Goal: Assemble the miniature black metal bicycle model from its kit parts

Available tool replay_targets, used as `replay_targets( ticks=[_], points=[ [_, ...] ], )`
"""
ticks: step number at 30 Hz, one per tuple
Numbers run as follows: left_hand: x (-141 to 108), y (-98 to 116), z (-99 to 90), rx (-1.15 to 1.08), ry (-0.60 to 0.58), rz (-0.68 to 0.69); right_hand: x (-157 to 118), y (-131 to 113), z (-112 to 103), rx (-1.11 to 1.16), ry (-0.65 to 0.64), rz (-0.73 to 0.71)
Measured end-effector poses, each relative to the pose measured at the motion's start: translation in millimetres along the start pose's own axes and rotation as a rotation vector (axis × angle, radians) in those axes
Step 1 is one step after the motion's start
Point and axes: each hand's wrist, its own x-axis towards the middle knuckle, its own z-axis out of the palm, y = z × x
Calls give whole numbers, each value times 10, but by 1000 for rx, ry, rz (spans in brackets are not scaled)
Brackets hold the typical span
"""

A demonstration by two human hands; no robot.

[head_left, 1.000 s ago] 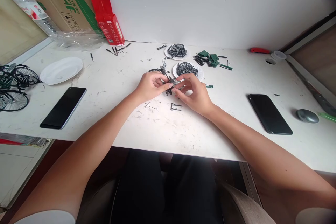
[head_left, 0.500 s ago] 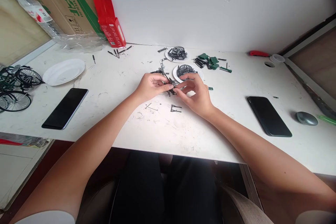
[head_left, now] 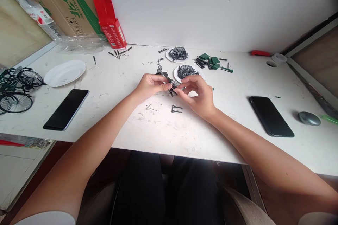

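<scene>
A small black model bicycle (head_left: 160,67) is between my hands over the middle of the table, its handlebar pointing up and away from me. My left hand (head_left: 151,86) is closed on its frame, thumb and fingers pinching near the seat. From the other side my right hand (head_left: 198,93) pinches at the rear wheel end; any small part between those fingertips is hidden. Just below lie a black forked bracket (head_left: 176,108) and a thin T-shaped rod (head_left: 152,107).
Two white plates with black wheel parts (head_left: 186,71) (head_left: 178,53) stand behind my hands, beside green and black pieces (head_left: 211,62). Phones lie left (head_left: 66,109) and right (head_left: 271,116). Finished-looking model bicycles (head_left: 17,88) and a white plate (head_left: 64,72) are at left.
The model bicycle has tilted and turned a little in my hands, its handlebar swinging left. My left hand has shifted slightly left, and both hands keep their pinch.
</scene>
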Motion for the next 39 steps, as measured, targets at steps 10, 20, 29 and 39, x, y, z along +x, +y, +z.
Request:
replay_targets(
  ticks=[10, 20, 29, 39],
  points=[
    [19, -57, -29, -55, -9, -5, 19, -35, -13, -95, -15, -66],
    [26, -20, -19, -44, 61, -31, 73, 83, -41, -221, -105, -64],
    [0, 29, 14, -37, 1, -14, 92, 95, -52, -269, -105, -89],
    [-7, 15, 18, 25, 0, -45, 80, 108, -39, -239, -104, -98]
  ],
)
